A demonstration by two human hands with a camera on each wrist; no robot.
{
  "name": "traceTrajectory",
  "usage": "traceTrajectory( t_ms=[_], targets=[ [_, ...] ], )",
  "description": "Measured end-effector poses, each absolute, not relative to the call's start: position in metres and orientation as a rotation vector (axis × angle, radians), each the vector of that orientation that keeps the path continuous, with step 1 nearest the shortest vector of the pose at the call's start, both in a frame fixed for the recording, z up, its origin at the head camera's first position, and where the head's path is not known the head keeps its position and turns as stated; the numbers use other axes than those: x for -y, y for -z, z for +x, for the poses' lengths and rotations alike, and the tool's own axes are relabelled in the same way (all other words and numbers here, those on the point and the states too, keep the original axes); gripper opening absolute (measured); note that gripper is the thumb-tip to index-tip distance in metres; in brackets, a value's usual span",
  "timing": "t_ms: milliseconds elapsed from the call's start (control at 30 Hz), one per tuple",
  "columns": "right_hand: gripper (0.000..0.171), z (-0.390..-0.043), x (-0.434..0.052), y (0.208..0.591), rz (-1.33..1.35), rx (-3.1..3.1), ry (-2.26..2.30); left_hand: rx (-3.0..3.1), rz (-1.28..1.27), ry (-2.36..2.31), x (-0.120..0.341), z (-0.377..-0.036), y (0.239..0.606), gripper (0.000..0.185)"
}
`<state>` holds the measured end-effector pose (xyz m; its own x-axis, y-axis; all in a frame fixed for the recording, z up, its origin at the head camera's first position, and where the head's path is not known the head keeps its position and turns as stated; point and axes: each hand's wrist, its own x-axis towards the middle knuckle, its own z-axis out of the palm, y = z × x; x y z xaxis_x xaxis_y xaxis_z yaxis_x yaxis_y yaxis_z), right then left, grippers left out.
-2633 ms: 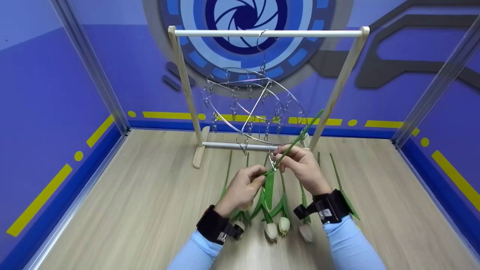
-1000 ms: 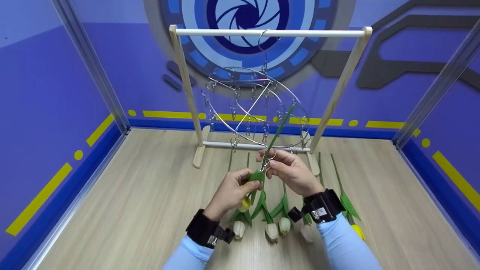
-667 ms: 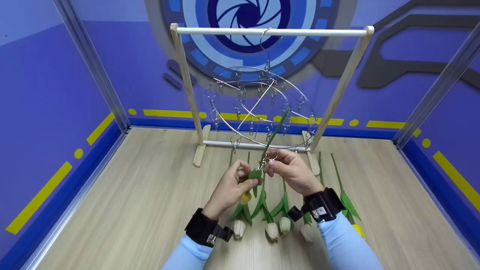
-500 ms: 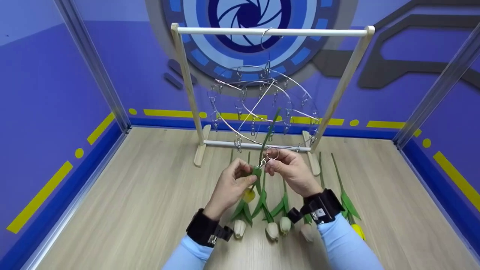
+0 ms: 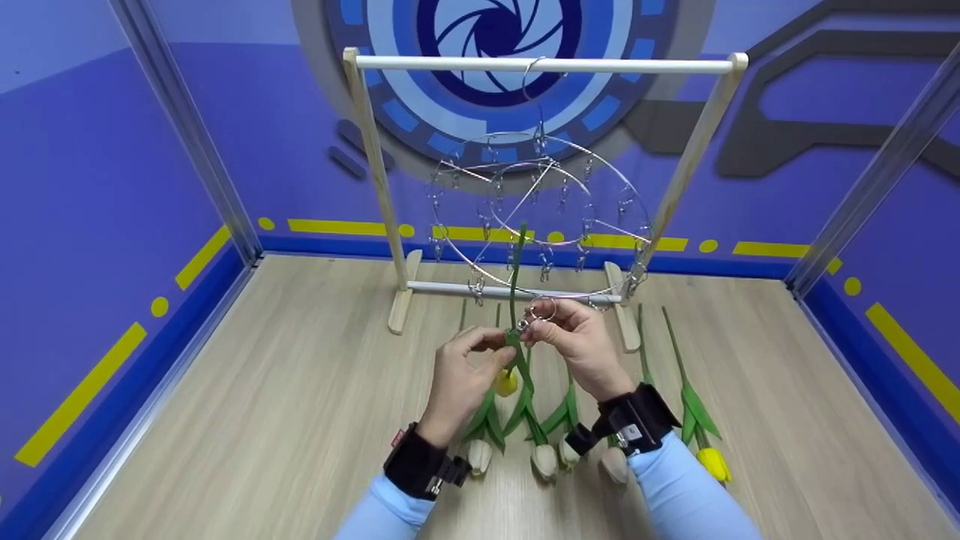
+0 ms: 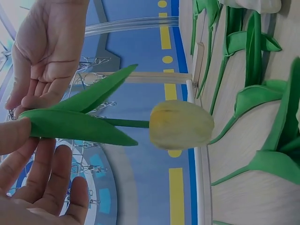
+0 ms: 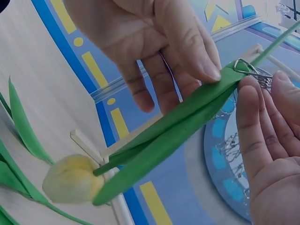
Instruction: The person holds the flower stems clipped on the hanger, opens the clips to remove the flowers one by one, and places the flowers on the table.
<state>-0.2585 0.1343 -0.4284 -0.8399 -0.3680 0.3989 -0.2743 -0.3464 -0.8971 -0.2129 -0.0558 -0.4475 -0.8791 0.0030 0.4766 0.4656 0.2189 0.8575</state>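
My left hand [image 5: 465,371] pinches a yellow artificial tulip [image 5: 506,383] where its green leaves meet the stem. Bloom downward, the tulip [image 6: 182,124] has its bare stem pointing up in the head view. My right hand [image 5: 589,349] pinches a small metal clip [image 7: 253,71] between thumb and fingers. In the right wrist view the clip's wire end lies against the green base of the leaves; whether it grips there I cannot tell. Above both hands, a round wire clip hanger [image 5: 621,230] hangs by its hook, with several clips dangling around it.
A wooden rack [image 5: 637,66] with a white top bar carries the hanger. On the table [image 5: 315,390] lie several tulips, among them a white tulip [image 5: 544,461], a pinkish tulip [image 5: 615,465] and another yellow tulip [image 5: 712,465]. Blue panels enclose the back and sides.
The held tulip's stem has swung from leaning right to nearly upright. My right hand has moved left with the clip, my left has shifted its hold, and the hanger has turned slightly.
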Motion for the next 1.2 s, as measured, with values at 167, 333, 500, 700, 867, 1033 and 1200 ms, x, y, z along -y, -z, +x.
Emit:
traceTrajectory(
  t_ms=[167,333,500,700,867,1033,1200],
  targets=[
    [0.015,-0.2563,-0.1317,0.4268,-0.842,-1.730,2.404,2.112,-0.435,1.703,0.0547,-0.2130,0.4491,0.018],
    [0.016,-0.2561,-0.1302,0.4265,-0.846,-1.727,2.410,2.115,-0.427,1.682,0.0533,-0.2128,0.4508,0.017],
    [0.016,-0.2559,-0.1301,0.4270,-0.833,-1.741,2.400,2.140,-0.408,1.670,0.0527,-0.2133,0.4519,0.016],
    [0.015,-0.2558,-0.1305,0.4270,-0.796,-1.771,2.384,2.162,-0.396,1.671,0.0521,-0.2138,0.4519,0.013],
    [0.015,-0.2554,-0.1307,0.4257,-0.784,-1.778,2.381,2.161,-0.396,1.682,0.0508,-0.2144,0.4524,0.013],
    [0.015,-0.2556,-0.1315,0.4259,-0.792,-1.781,2.380,2.157,-0.404,1.699,0.0503,-0.2147,0.4525,0.012],
    [0.015,-0.2556,-0.1314,0.4267,-0.794,-1.803,2.380,2.168,-0.415,1.693,0.0505,-0.2145,0.4525,0.013]
  ],
)
